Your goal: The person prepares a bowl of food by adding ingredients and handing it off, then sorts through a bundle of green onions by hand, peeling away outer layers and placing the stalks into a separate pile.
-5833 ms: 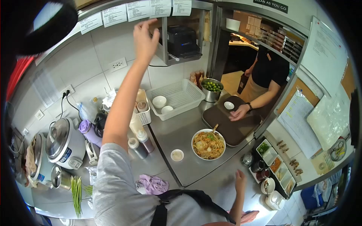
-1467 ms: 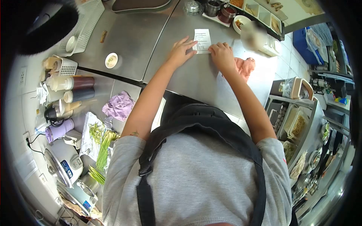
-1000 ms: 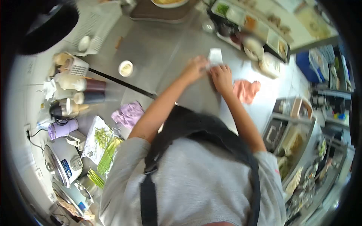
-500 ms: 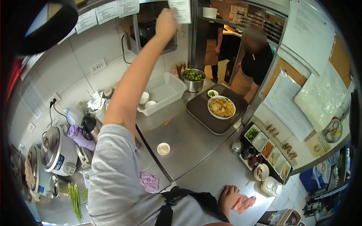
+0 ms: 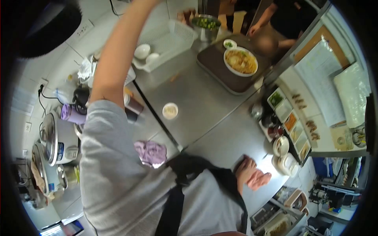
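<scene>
My left arm (image 5: 120,59) reaches up past the top edge of the view, so the hand itself is hidden. At the lower right, my right hand (image 5: 245,172) rests on the steel counter with its fingers curled on a crumpled pink cloth (image 5: 260,180). Left of centre on the counter stands a small white cup (image 5: 170,111) with pale contents. A brown tray (image 5: 214,65) at the far side carries a white bowl of noodles (image 5: 241,61) and a small dish with green pieces (image 5: 229,43).
A co-worker's hand (image 5: 256,29) is near the tray's far side. A white basket (image 5: 169,45) with bowls and a steel pot of green fruit (image 5: 206,27) stand at the back. Condiment containers (image 5: 290,121) line the right; a purple cloth (image 5: 151,152) and rice cooker (image 5: 61,137) lie left.
My view has tilted downward, so my left hand and the paper slip it touched have left the top. The co-worker has leaned toward the tray. My right hand stays on the pink cloth.
</scene>
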`<state>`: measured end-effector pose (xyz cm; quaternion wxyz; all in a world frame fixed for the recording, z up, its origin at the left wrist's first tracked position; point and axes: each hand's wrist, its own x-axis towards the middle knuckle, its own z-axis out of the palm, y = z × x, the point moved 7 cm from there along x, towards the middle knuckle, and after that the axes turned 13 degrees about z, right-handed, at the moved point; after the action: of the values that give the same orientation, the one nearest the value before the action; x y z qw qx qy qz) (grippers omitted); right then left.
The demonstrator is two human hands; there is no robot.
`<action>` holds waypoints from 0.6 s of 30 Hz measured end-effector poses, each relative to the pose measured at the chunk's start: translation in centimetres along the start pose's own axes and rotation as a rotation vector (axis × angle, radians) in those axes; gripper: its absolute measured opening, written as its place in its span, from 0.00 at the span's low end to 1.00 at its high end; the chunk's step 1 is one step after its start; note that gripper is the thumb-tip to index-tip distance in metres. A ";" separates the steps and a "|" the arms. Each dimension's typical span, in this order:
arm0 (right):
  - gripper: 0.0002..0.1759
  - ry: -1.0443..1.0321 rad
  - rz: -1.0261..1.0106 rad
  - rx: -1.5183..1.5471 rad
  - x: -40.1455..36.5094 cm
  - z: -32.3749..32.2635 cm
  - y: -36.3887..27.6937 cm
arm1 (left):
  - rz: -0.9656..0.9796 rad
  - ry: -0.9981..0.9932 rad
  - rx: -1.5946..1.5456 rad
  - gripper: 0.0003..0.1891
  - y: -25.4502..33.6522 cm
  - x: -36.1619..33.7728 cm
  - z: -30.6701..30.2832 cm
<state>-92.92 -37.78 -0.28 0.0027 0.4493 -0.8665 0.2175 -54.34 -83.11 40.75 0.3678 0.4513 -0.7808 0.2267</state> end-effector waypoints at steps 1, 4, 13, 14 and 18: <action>0.10 0.044 -0.001 0.123 -0.1 0.0 0.2 | -0.087 -0.270 -0.054 0.19 0.5 -6.0 5.7; 0.10 0.020 -0.021 0.211 0.0 0.4 0.6 | 0.074 -1.039 -0.176 0.28 6.1 -26.4 14.5; 0.07 -0.048 0.089 0.256 0.6 0.9 0.5 | -0.392 -0.551 -0.247 0.16 1.9 -39.9 22.0; 0.07 0.014 0.084 0.365 1.0 0.7 -0.5 | -0.374 -0.581 -0.379 0.14 3.6 -39.1 22.3; 0.19 -0.336 0.310 0.918 4.8 1.9 -6.2 | -0.169 -0.674 -1.125 0.13 18.2 -35.3 18.7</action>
<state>-90.56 -45.36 1.29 -0.3665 0.2994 -0.7266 0.4980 -65.77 -68.05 1.11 0.2993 0.2961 -0.8145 -0.3992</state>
